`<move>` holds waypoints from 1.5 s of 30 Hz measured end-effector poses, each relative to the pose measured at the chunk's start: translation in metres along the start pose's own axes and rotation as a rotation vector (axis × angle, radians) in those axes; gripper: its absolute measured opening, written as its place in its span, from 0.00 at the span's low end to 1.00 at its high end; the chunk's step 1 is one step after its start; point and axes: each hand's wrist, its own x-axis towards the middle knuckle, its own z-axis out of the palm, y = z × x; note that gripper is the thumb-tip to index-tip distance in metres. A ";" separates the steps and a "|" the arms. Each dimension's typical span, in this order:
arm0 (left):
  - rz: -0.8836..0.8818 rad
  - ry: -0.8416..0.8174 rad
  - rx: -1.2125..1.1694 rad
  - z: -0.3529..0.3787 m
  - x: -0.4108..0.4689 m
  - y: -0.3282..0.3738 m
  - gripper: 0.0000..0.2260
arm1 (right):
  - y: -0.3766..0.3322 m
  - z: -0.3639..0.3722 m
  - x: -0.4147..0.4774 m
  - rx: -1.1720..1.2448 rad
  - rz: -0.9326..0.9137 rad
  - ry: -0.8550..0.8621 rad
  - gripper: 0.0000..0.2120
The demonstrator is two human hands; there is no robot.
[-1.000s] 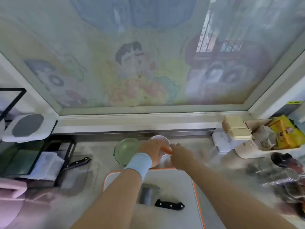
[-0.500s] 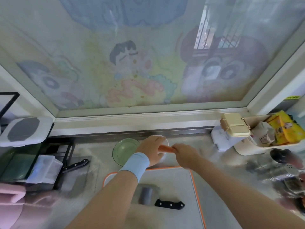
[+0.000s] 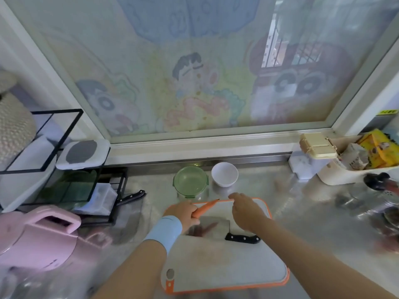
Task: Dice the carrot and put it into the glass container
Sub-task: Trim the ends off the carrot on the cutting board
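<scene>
The carrot (image 3: 205, 209) is clamped at its thick end in the grip of the left hand (image 3: 185, 214), tip raised over the far left corner of the cutting board (image 3: 226, 266). The right hand (image 3: 246, 210) is held near it above the board, grip loosely apart and seemingly holding nothing. A cleaver (image 3: 207, 226) is laid flat on the board. The glass container (image 3: 205, 180) and a white bowl (image 3: 224, 182) are set on the worktop (image 3: 302, 201) past the board's far edge.

White bowl (image 3: 224, 174) at centre — pink appliance (image 3: 38, 238) lower left, black wire rack (image 3: 62, 139) above it, spare knife (image 3: 133, 194) alongside, packet-filled tray (image 3: 341, 174) far right.
</scene>
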 end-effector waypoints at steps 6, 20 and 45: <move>-0.122 0.014 -0.230 0.042 -0.034 -0.027 0.13 | 0.003 0.061 -0.027 -0.306 0.050 -0.216 0.24; -0.230 0.153 -0.221 0.095 -0.074 -0.076 0.09 | -0.002 0.080 -0.054 -0.047 0.031 -0.185 0.29; 0.009 0.289 -0.194 0.142 -0.004 -0.011 0.17 | 0.005 0.074 -0.039 -0.067 -0.068 -0.061 0.16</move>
